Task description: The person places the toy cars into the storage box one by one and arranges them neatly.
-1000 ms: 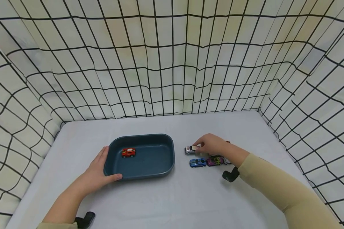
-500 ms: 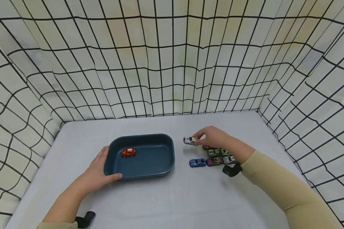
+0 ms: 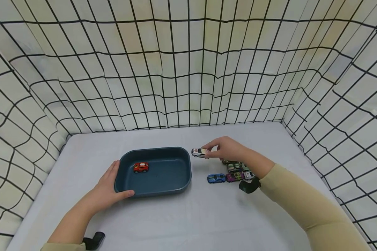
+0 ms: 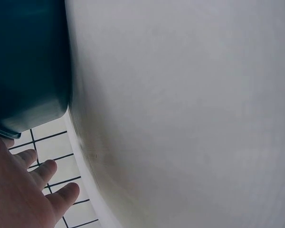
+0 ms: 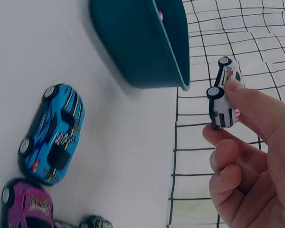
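A white toy car (image 3: 199, 152) is pinched between the thumb and fingers of my right hand (image 3: 227, 150), just off the right rim of a dark teal tray (image 3: 163, 193). The right wrist view shows the white toy car (image 5: 224, 95) held up with its wheels toward the left. My left hand (image 3: 105, 188) lies at the tray's left end, fingers straight along the side and thumb at the front rim. Part of the left hand (image 4: 23, 185) shows beside the tray wall (image 4: 33, 71) in the left wrist view. Inside the tray is a red toy car (image 3: 141, 167).
Right of the tray on the white table (image 3: 188, 223) stand a blue toy car (image 3: 216, 178), a purple toy car (image 3: 234, 176) and several more, partly covered by the right forearm. A black grid net (image 3: 182, 104) over white cloth borders the table's back and sides.
My right hand has lifted the white toy car off the table and carried it left and slightly back, toward the tray's right rim. The left hand has stayed in place.
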### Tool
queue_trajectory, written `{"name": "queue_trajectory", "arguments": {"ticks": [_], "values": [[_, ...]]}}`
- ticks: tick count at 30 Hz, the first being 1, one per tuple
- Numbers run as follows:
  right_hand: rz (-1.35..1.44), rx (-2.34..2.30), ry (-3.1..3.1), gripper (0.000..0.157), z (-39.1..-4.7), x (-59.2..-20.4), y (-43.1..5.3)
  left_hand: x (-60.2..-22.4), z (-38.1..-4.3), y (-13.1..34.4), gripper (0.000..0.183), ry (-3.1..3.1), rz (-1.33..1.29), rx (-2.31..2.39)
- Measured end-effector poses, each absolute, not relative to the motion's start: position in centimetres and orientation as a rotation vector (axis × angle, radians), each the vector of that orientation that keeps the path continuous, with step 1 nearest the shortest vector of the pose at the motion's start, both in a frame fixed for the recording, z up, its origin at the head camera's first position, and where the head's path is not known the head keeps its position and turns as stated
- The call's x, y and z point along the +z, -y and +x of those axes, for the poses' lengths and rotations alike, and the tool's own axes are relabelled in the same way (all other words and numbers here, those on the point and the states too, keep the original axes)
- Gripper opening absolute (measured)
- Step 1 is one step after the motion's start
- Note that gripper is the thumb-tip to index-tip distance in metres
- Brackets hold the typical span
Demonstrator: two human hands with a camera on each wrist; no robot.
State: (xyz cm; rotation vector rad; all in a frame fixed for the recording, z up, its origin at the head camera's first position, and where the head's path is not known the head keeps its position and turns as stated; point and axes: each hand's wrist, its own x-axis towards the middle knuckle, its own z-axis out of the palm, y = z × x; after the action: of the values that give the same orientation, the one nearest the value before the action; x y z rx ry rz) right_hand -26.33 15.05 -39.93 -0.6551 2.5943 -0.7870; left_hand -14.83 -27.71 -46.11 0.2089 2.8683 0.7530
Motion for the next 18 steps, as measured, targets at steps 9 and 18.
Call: {"name": "queue_trajectory", "arguments": {"ticks": [9, 18], "values": [[-0.737, -0.876, -2.504, 0.04, -26.4, -39.8, -11.7, -46.0, -14.8, 27.8, 0.131, -2.863, 0.204, 0.769], [-0.819, -0.924, -2.425, 0.037, -26.3, -40.2, -7.3, -46.5, -14.9, 27.8, 0.132, -2.868, 0.209, 0.769]]}}
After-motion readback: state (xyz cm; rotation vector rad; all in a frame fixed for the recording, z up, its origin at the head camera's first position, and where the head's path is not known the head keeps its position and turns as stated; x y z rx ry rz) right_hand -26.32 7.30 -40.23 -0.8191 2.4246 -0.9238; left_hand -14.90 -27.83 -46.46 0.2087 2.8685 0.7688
